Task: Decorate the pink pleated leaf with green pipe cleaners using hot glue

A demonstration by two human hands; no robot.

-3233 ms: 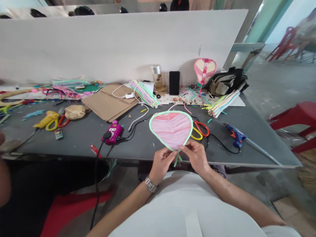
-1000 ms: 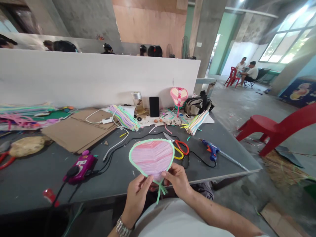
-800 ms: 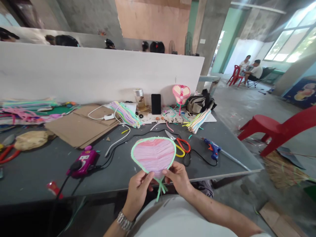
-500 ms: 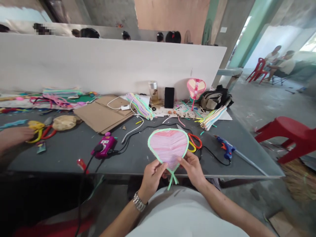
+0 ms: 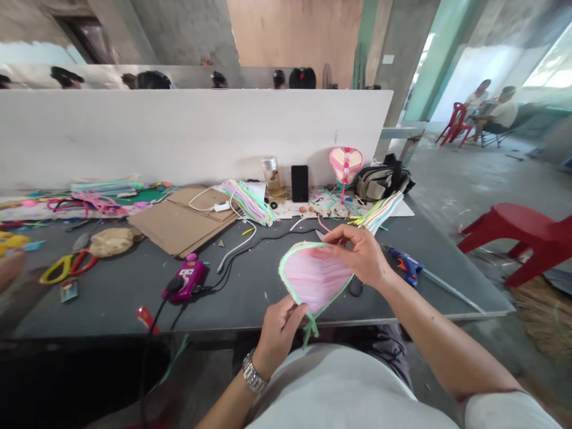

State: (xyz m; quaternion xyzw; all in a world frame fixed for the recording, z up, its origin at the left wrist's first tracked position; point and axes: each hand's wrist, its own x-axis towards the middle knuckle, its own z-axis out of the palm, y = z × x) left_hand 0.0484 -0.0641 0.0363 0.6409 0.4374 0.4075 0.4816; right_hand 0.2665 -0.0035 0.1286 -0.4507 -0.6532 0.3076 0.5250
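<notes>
Tilted sideways now — heart-shaped pink pipe-cleaner fan (image 5: pixel 315 279), green-rimmed.

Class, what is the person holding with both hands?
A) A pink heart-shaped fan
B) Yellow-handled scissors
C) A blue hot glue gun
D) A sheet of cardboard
A: the left hand and right hand both grip the green-rimmed pink heart-shaped fan.

White T-shirt (image 5: pixel 339 396), silver wristwatch (image 5: pixel 252 375) (left wrist (image 5: pixel 264 361))

No legible writing anywhere: just a small white label (image 5: pixel 186 271), too blurred to read, on a magenta plastic corded device (image 5: pixel 183 280) — out beyond the left hand (image 5: pixel 279 336).
</notes>
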